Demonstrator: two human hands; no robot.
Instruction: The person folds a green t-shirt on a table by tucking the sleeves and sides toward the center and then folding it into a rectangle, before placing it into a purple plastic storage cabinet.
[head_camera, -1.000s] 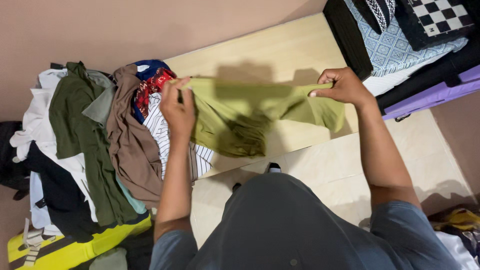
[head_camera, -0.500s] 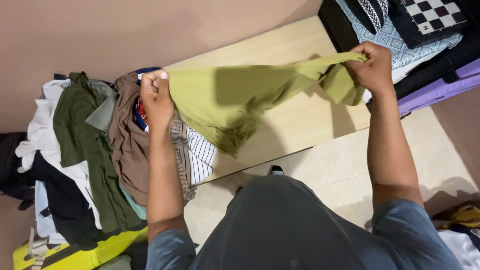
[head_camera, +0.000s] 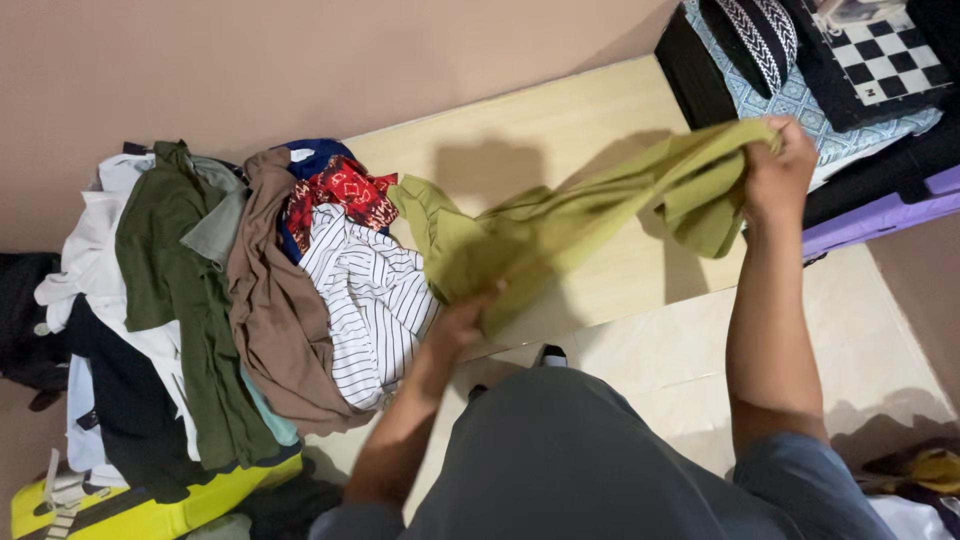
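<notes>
Olive-green cloth: the garment (head_camera: 560, 225) is in both your hands and hangs slack over the light wooden board (head_camera: 520, 140).
Right hand: your right hand (head_camera: 778, 165) is closed on one end of the garment, high at the right end of the board, near the black frame.
Left hand: your left hand (head_camera: 462, 322) is now low at the near edge of the board, closed on the bunched lower part of the garment; the fingers are partly hidden in the cloth.
Change: one second ago your left hand held the upper corner, stretched flat beside the clothes pile. It has let go of that corner and moved down. The free corner (head_camera: 415, 195) now droops beside the red patterned cloth.
Meaning: I judge that you are taking a new grip on another edge, so the garment is not yet laid flat.
Clothes pile: left of the board lie the white striped shirt (head_camera: 370, 290), the brown garment (head_camera: 270, 290), the dark green garment (head_camera: 175, 270) and the red patterned cloth (head_camera: 345, 190).
Packages and signs: no label or sign is readable. A yellow flat thing with straps (head_camera: 130, 505) lies under the pile, at the left of the board.
Beyond the board: a black and white chequered board (head_camera: 885, 55) rests on a blue patterned cloth (head_camera: 790, 95), right of the board.
</notes>
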